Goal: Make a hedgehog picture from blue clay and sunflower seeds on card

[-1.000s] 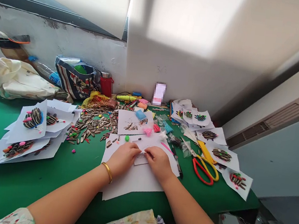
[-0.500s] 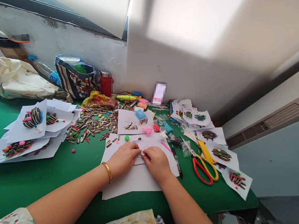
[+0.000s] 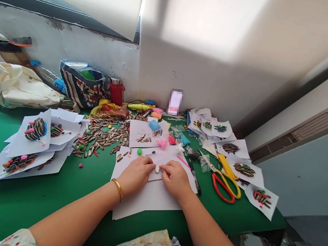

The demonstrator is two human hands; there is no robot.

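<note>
Between my two hands is a small lump of white modelling clay, just above a small paper card with faint pencil lines. My left hand, with a gold bangle at the wrist, pinches the lump's left side. From the right, the closed fingertips of my right hand hold its other edge. Larger white sheets lie beneath both hands. Beyond the fingers sit a green clay ball, a small dark piece and a few sunflower seeds.
Sunflower seeds are heaped to the left, near cards bearing seed pictures. Scissors, a black pen and more seed cards lie on the right. A red bottle and a phone stand at the back.
My right hand's fingertips have shifted slightly right, away from the left ones. More of the white clay shows between them, and it looks longer.
</note>
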